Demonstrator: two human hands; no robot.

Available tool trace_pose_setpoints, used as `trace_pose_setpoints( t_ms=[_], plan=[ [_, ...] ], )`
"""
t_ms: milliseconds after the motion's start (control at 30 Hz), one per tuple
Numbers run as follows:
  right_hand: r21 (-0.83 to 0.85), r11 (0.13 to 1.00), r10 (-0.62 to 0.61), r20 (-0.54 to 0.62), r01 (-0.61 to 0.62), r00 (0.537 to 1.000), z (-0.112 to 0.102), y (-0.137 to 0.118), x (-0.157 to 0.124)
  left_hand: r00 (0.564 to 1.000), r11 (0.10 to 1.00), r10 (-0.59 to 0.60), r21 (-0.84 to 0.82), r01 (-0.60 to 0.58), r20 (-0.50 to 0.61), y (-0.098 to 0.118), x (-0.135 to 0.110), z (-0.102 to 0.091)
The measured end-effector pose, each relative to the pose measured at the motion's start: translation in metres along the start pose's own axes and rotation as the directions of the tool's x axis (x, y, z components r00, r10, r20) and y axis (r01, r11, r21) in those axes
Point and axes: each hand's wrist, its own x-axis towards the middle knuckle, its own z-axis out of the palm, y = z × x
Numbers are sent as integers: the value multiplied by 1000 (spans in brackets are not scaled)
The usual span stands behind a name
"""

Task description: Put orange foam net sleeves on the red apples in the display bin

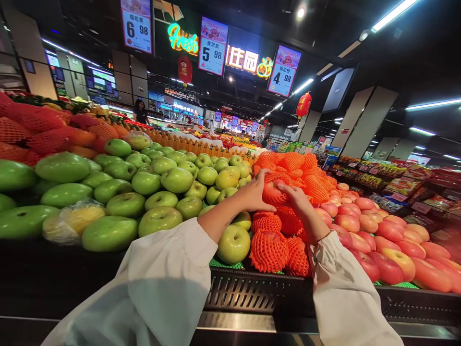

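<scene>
An apple in a red-orange foam net point(275, 193) is held between my two hands over a heap of similarly wrapped fruit point(269, 251). My left hand point(256, 193) curves round its left side, thumb low and fingers over the top. From the right, my right hand point(297, 198) grips the same apple, fingertips near its top. Both forearms come from loose white sleeves. Left of the heap lie green apples point(234, 244), one just below my left wrist. To the right of my right wrist are bare red apples point(389, 268).
A black slatted crate edge point(241, 290) runs along the front of the display. More orange-netted fruit point(293, 166) is piled behind my hands. Price screens point(213, 46) hang overhead. Packaged snacks point(406, 187) fill shelves at the right, and a person point(140, 113) stands far back left.
</scene>
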Motion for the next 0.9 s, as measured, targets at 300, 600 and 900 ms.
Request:
trace_pose_setpoints(
  t_ms=[300, 600, 900],
  plan=[
    [-31, 999, -29, -149, 25, 988, -31, -27, 1, 992, 976, -36, 208, 61, -124, 8, 1, -14],
    [-862, 422, -37, -325, -280, 945, -128, -28, 17, 968, 965, 21, 258, 46, -251, 6, 1, -20],
    [-959, 88, 98, -262, -270, 960, -69, -24, -1, 992, 976, 103, 187, -116, 74, 2, 1, -12]
  ],
)
